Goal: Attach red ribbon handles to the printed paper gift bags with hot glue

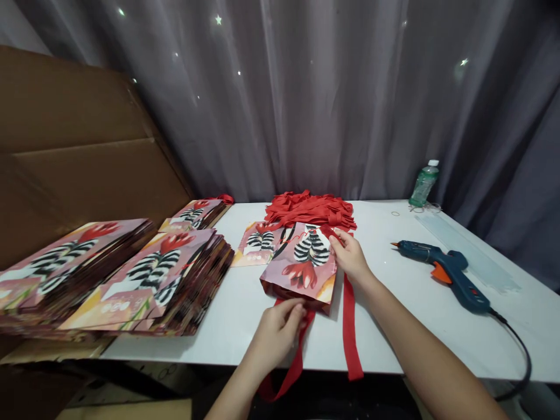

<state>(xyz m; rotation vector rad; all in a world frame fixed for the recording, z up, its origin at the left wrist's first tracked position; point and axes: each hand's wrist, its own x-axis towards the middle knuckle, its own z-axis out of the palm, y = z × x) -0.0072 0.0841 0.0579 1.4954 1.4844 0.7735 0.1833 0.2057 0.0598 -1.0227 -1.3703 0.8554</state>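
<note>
A pink paper bag with a zebra-stripe and red flower print lies tilted on the white table, its picture upside down. My right hand is closed at the bag's upper right corner, pinching a red ribbon piece there. My left hand is at the bag's near edge, fingers curled around the red ribbon just below the bag. The ribbon loops over the table's front edge, and another red strip hangs down on the right. Behind the bag lies a flat printed bag.
Stacks of printed bags fill the left beside a large cardboard box. Red ribbons are heaped at the back. At right lie a blue glue gun, clear glue sticks and a green bottle.
</note>
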